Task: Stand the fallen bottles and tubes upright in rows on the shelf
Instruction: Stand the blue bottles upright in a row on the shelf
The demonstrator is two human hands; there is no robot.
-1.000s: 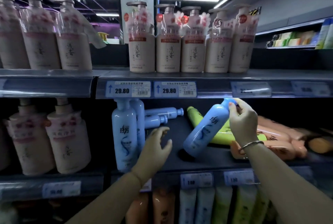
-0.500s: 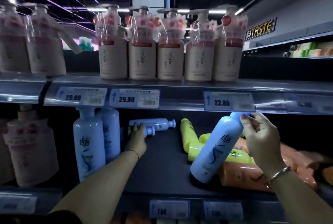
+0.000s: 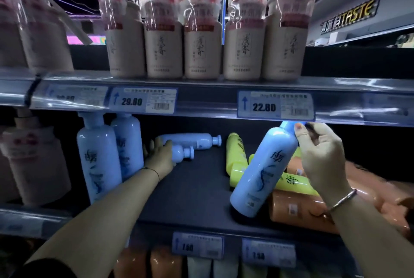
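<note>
My right hand [image 3: 320, 156] pinches the cap end of a light blue bottle [image 3: 264, 172], which leans tilted with its base on the dark middle shelf [image 3: 197, 195]. My left hand [image 3: 160, 158] reaches deep into the shelf and grips a fallen blue bottle [image 3: 181, 153] lying on its side. Another blue bottle [image 3: 190, 140] lies behind it. Two blue bottles [image 3: 98, 154] stand upright at the left. Yellow bottles [image 3: 236, 154] and orange tubes [image 3: 298, 208] lie fallen under and behind the tilted bottle.
Beige pump bottles [image 3: 201, 38] stand in a row on the upper shelf, whose price rail [image 3: 275, 106] hangs just above my right hand. More pump bottles [image 3: 33, 165] stand at the far left. Tubes [image 3: 165, 264] fill the shelf below.
My left hand has reached from the shelf front to the back and taken hold of a fallen blue bottle. The right hand keeps holding the tilted bottle, now a little more upright.
</note>
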